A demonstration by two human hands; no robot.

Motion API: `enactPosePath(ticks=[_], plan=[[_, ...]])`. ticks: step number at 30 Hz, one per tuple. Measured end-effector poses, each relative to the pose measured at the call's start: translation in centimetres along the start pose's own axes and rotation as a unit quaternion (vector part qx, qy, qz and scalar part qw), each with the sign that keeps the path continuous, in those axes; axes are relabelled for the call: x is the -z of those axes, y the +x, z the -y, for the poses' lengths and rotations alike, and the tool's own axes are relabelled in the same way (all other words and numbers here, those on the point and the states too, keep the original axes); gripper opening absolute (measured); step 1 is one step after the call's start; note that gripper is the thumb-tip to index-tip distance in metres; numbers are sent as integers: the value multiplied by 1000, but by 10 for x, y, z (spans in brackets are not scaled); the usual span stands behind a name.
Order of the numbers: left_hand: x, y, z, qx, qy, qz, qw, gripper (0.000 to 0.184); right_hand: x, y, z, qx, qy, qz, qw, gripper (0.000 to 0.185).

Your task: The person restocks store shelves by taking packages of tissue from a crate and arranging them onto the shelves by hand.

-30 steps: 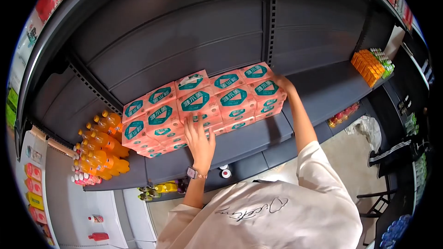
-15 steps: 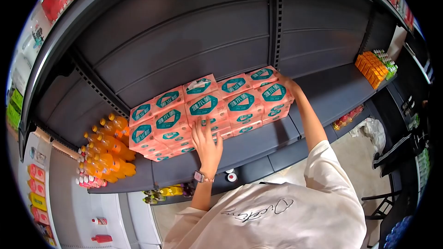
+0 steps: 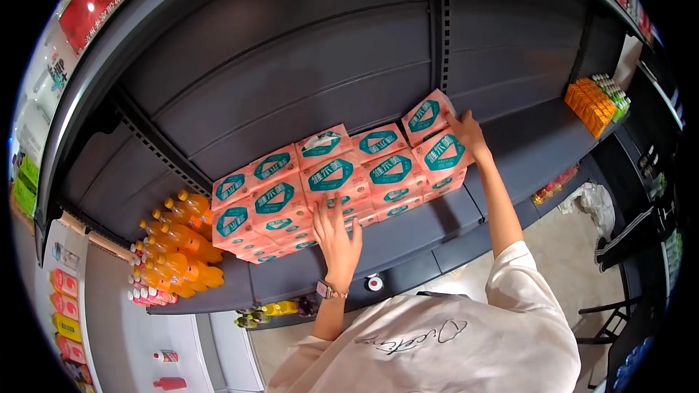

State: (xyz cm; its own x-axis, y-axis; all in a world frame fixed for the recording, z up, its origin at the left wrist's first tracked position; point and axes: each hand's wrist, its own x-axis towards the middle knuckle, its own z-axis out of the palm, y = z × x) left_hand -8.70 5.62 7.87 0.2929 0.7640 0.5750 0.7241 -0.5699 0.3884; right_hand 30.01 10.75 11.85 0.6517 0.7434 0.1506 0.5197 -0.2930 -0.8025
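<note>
Two hands (image 3: 402, 180), apart, touch stacked pink packs (image 3: 331, 175) on a grey shelf (image 3: 386, 247).

Orange bottles (image 3: 172, 263), apparently soda.

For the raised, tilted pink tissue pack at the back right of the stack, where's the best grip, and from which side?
Probably the right end of the tilted pink tissue pack, coming from the right, where the right hand touches it. That end has no neighbouring pack beside it, while packs crowd its left and front.
</note>
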Motion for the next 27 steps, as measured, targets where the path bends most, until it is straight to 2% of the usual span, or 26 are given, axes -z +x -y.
enactPosePath(ticks=[4, 7, 8, 10, 12, 13, 14, 16, 18, 21, 25, 27], plan=[[2, 2, -4, 2, -16, -1, 1000, 66, 18, -23, 32, 64, 10, -61, 996, 62], [3, 3, -3, -1, -12, -4, 1000, 65, 23, -13, 36, 33, 184, -75, 980, 62], [3, 4, -3, -1, -12, -4, 1000, 66, 25, -12, 39, -16, 311, -7, 950, 64], [4, 4, -4, 0, -14, -4, 1000, 67, 32, -15, 50, -55, 418, 131, 897, 63], [6, 4, -5, 3, -16, -5, 1000, 66, 9, -4, 47, -153, 376, 170, 898, 62], [5, 4, -6, 4, -18, -4, 1000, 65, -2, -20, 53, -103, 364, 191, 906, 67], [4, 4, -7, 6, -14, -9, 1000, 64, -28, -13, 38, -89, 290, 196, 932, 75], [2, 2, -8, 12, -2, -18, 1000, 62, -84, 9, 6, -150, 179, 189, 954, 77], [2, 0, -13, 4, -5, -37, 999, 58, -65, -1, 31, -210, 205, 267, 918, 65], [0, 1, -25, -23, -27, -37, 999, 52, -46, -25, 62, -186, 315, 288, 885, 49], [-7, 9, -46, -80, -51, -24, 995, 46, -74, -33, 72, -120, 263, 253, 923, 39], [-12, 14, -51, -113, -56, -24, 992, 44, -79, -32, 72, -141, 300, 255, 908, 40]])
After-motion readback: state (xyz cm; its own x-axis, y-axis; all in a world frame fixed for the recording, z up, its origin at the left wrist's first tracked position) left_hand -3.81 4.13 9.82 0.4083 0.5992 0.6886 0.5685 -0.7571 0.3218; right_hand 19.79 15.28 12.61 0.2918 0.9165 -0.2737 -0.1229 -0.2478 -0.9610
